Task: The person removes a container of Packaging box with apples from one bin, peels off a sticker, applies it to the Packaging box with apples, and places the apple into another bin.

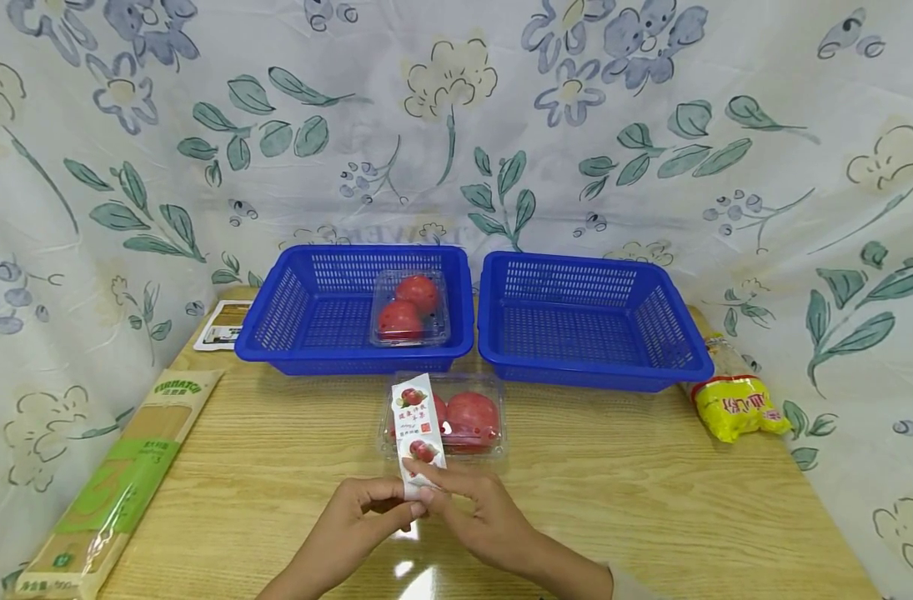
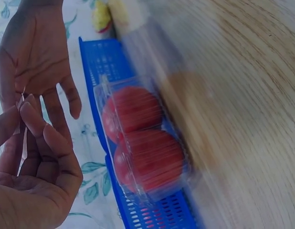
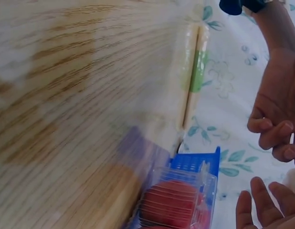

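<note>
A white strip of labels (image 1: 418,429) printed with red fruit and lettering stands up in front of me, slanting across a clear plastic box (image 1: 494,450). Inside that box sit red tomato-like fruits (image 1: 473,417), partly covered by the strip. My left hand (image 1: 358,521) pinches the strip's lower end between thumb and fingers. On the other side, my right hand (image 1: 482,517) pinches the same end, its index finger lying over the printed face. The left wrist view shows the left-hand fingertips (image 2: 30,112) meeting at the strip's thin edge.
Behind the box stand two blue baskets; the left basket (image 1: 276,354) holds another clear box of red fruits (image 1: 402,321), beside the right basket (image 1: 576,371). A long noodle packet (image 1: 118,483) lies at left, a white-edged packet (image 1: 219,327) behind it, a yellow bag (image 1: 737,407) at right.
</note>
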`<state>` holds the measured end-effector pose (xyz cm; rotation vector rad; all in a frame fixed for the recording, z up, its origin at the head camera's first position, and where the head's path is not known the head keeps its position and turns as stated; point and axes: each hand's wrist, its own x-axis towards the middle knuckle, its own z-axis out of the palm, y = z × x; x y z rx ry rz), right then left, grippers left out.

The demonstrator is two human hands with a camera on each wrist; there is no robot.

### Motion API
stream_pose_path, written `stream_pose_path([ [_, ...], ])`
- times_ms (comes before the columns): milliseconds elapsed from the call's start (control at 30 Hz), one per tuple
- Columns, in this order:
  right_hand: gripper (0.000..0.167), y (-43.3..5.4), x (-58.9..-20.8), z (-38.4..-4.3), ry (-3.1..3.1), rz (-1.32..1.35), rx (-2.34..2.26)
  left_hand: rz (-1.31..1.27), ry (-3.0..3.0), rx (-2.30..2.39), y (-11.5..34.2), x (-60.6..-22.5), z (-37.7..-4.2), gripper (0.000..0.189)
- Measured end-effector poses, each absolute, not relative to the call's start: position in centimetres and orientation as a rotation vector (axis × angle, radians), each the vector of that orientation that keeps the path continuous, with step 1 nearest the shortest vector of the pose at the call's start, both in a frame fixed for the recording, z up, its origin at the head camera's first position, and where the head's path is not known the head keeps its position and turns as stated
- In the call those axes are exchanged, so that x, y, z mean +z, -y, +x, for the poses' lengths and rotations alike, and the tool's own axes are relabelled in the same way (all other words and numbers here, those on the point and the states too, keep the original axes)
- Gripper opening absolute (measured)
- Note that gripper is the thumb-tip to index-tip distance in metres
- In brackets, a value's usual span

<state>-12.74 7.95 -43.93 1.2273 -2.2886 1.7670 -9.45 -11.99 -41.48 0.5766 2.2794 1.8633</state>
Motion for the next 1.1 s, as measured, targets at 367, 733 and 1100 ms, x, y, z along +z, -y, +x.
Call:
stream_pose_path([
  [367,0.029,-8.3,-43.3,-12.9,2.171,1.100,1.885,0.536,-2.287,1.782,12.3,-41.9,-9.5,0.017],
  [733,0.028,-8.5,-43.5,-12.6,2.123,1.239,1.884,0.248,-2.108,1.938,13.5,-40.4,-11.0,0.037],
  [1100,0.029,-8.7,-44.2,-12.2,2.174,1.329,1.777,0.117,-2.181,1.978,12.6,-40.6,-11.6,0.033],
])
